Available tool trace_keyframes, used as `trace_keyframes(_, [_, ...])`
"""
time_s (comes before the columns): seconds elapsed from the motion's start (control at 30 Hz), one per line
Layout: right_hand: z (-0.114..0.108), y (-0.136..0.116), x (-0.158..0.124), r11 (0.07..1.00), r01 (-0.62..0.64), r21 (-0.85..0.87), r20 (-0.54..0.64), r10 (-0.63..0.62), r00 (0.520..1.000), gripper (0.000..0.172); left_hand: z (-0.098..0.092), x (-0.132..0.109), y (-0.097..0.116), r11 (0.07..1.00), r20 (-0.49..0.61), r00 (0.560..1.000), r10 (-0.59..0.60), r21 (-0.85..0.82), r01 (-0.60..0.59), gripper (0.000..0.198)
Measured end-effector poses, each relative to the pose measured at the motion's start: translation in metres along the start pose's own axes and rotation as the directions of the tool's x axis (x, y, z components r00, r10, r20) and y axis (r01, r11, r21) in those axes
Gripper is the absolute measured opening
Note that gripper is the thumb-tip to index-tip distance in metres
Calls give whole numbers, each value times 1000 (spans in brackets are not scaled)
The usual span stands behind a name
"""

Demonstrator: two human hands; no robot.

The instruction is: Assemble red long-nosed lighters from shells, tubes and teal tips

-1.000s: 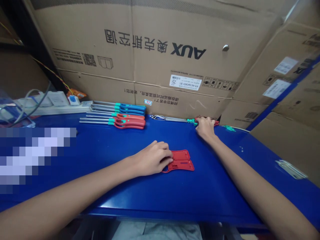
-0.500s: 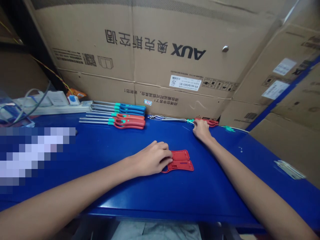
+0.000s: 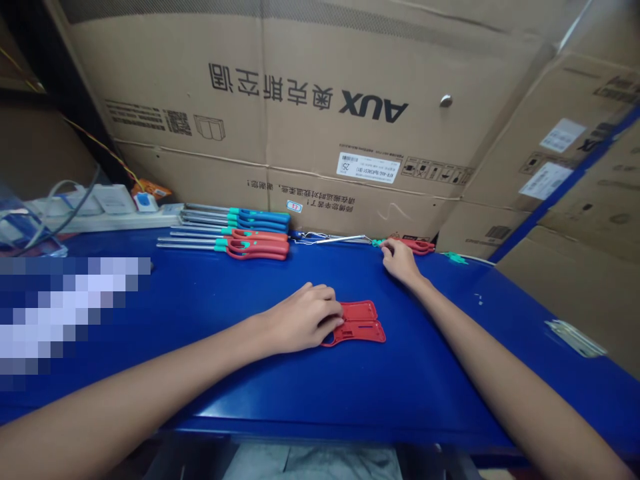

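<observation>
My left hand [image 3: 315,317] is closed on the left end of two red lighter handle halves [image 3: 363,321], which lie side by side on the blue table with their hollow insides up. At the back of the table, the fingers of my right hand [image 3: 399,259] are pinched together beside small green parts [image 3: 377,243]. Whether anything is between those fingertips I cannot make out. More red handle pieces [image 3: 423,247] lie just behind and right of that hand. To its left are thin metal rods with white wires [image 3: 340,239].
Finished-looking long lighters, blue [image 3: 265,219] and red [image 3: 260,248], lie at the back left. Behind them stand a power strip [image 3: 165,217] and a large cardboard box [image 3: 300,140]. Green pieces [image 3: 455,257] lie at the back right, pale flat strips [image 3: 575,338] at the right.
My right hand has shifted slightly left near the green parts, and a thin wire seen by its fingers no longer shows there. My left hand stays on the red halves.
</observation>
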State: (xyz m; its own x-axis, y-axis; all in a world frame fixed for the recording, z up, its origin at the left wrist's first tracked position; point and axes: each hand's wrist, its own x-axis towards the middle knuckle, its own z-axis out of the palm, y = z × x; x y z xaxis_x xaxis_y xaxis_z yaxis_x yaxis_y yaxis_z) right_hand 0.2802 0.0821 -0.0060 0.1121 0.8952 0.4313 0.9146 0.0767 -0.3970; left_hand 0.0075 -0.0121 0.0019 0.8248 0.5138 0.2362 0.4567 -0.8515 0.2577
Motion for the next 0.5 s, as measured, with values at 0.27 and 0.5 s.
trace_keyframes(0.27, [6, 6, 2, 972, 34, 232, -103, -10, 995, 17, 1, 0, -1, 1000, 6, 1000, -4, -1, 4, 22])
trace_keyframes(0.5, [8, 10, 4, 924, 83, 372, -260, 18, 966, 12, 0, -1, -1, 1000, 13, 1000, -9, 1, 9, 23])
